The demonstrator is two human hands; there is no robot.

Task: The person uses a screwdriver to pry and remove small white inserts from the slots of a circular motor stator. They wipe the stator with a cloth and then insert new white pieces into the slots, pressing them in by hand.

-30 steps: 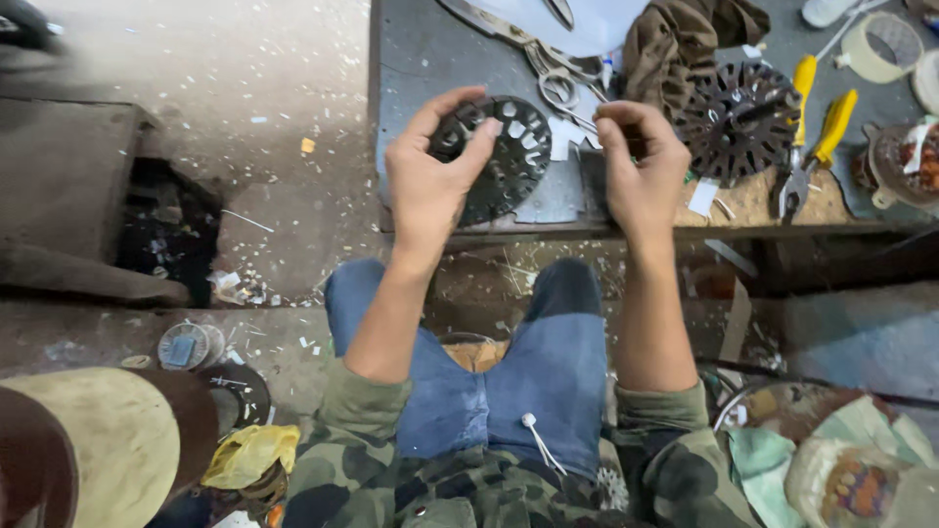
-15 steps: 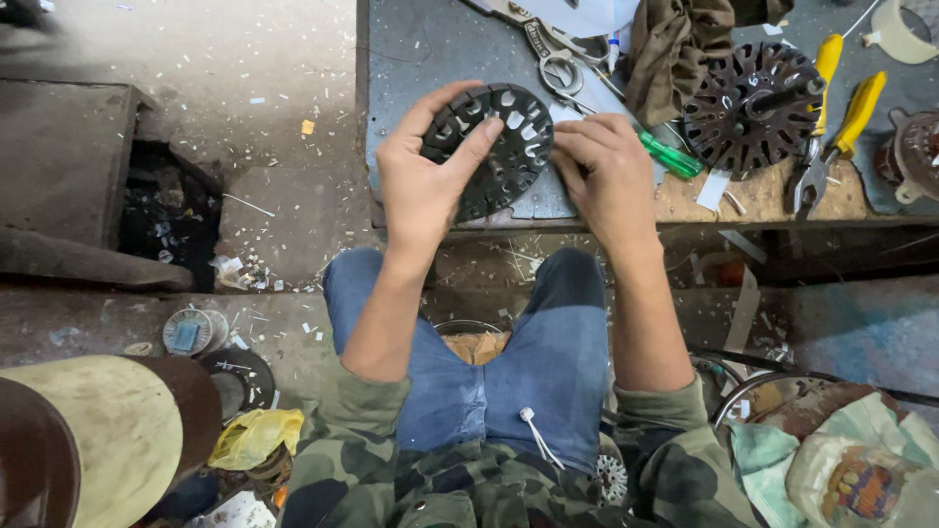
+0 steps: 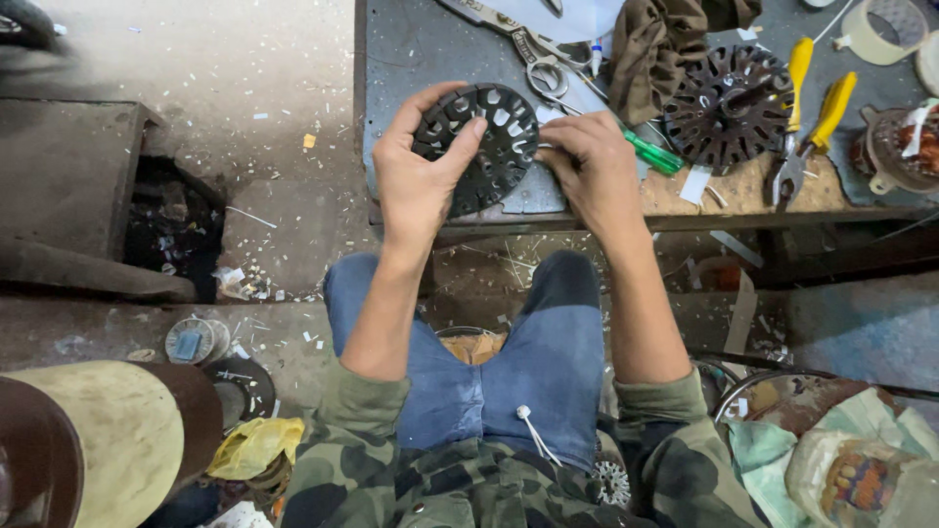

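The person sat at the near edge of a grey metal workbench [image 3: 411,49], and the left hand [image 3: 416,181] was closed around the left rim of a dark round slotted metal core [image 3: 489,137], thumb laid across its face and fingers curled behind its top edge, holding it tilted up over the bench edge. The right hand [image 3: 592,171] was at the core's right side, its fingers bent and pressed against the rim; whether they pinched anything small there could not be told. Just beyond the right hand lay a green-handled screwdriver [image 3: 655,154], and past the core a pair of steel scissors [image 3: 528,49] rested on the bench. Further right sat a second dark round slotted disc [image 3: 729,103], beside yellow-handled pliers [image 3: 807,112] and a crumpled brown cloth [image 3: 655,49]. A copper-wound motor part [image 3: 900,147] stood near the bench's right end. Below, blue jeans [image 3: 509,362] and camouflage sleeves [image 3: 342,440] filled the lower view, with a yellow rag [image 3: 249,445] on the littered floor to the left.
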